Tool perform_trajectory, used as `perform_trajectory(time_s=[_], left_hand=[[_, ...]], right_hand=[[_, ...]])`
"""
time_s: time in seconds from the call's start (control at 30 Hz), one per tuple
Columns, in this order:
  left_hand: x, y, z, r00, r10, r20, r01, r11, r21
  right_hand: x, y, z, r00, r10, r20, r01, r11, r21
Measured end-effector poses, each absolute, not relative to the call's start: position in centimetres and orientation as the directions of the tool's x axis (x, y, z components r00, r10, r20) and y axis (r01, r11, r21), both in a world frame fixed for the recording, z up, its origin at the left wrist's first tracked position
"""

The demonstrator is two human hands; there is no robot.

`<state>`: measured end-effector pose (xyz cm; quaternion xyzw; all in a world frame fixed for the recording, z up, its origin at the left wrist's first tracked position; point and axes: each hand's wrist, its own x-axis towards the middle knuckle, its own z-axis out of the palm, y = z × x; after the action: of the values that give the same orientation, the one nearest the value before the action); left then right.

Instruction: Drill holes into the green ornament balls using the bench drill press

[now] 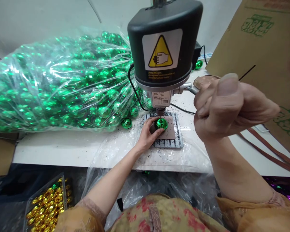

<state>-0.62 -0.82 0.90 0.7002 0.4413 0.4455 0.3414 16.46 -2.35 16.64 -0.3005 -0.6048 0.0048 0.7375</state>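
My left hand (pixel 145 136) pinches a shiny faceted green ball (pixel 162 123) between thumb and fingers. The ball rests on a brown board (pixel 171 132) on the slotted metal base (pixel 180 141) of a small bench drill press (pixel 164 77). Right above it is the drill chuck (pixel 160 111), its tip at or near the top of the ball. Raised at the right, my right hand (pixel 222 106) is closed in a fist around the end of the press's feed lever (pixel 192 91). The grip itself is hidden by the fingers.
A large clear bag of green balls (pixel 62 87) fills the left of the white table (pixel 62 148). One loose green ball (pixel 127 123) lies beside it. Dark shavings surround the base. At right leans a cardboard box (pixel 261 58); below left is a tub of gold balls (pixel 47 206).
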Motion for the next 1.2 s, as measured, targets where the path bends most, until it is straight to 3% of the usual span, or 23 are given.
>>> perform_trajectory(time_s=[0.1,0.43,0.7,1.2], left_hand=[[-0.6,-0.8,0.8,0.214,0.920,0.327,0.312,-0.382,0.870],[-0.7,-0.7,0.5,0.220,0.921,0.320,0.290,-0.375,0.881],[-0.6,-0.8,0.6,0.212,0.922,0.324,0.291,-0.377,0.879],[-0.6,-0.6,0.3,0.204,0.917,0.342,0.291,-0.390,0.874]], right_hand=[[15.5,-2.0,16.1,0.471,0.258,0.843,0.340,0.829,-0.444],[16.1,-1.5,14.7,0.393,0.227,0.891,0.355,0.856,-0.375],[15.9,-0.5,14.2,0.376,0.072,0.924,0.287,0.939,-0.190],[16.5,0.1,12.8,0.260,-0.079,0.962,0.243,0.970,0.014]])
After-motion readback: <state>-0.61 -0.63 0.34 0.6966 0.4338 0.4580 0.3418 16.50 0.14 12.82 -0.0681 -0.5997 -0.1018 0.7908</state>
